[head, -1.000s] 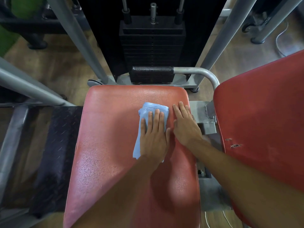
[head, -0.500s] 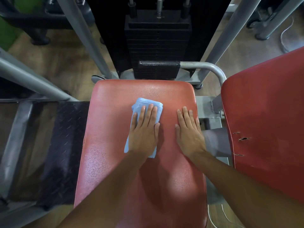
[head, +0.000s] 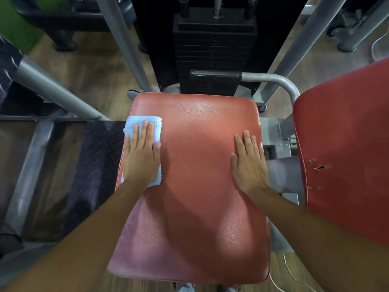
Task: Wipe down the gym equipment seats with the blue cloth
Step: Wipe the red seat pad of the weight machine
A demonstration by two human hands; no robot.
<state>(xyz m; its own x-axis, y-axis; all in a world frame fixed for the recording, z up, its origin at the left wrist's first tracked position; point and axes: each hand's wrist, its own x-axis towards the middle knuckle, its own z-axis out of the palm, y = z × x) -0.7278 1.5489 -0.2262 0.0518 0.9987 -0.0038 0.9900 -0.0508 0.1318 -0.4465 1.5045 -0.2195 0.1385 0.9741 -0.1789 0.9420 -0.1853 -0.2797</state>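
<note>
A red padded seat (head: pixel 195 165) fills the middle of the view. The folded blue cloth (head: pixel 134 123) lies at the seat's left edge, slightly overhanging it. My left hand (head: pixel 142 157) presses flat on the cloth, fingers straight and pointing away from me. My right hand (head: pixel 249 165) rests flat on the bare seat near its right edge, fingers spread, holding nothing.
A second red pad (head: pixel 347 148) with small tears stands to the right. A black weight stack (head: pixel 214 45) and grey frame tubes (head: pixel 292 49) rise behind the seat. A black tread-plate step (head: pixel 94 165) lies to the left, over wooden floor (head: pixel 90 66).
My left hand has slid the blue cloth leftward from the seat's middle to its left edge. My right hand has stayed near the right edge.
</note>
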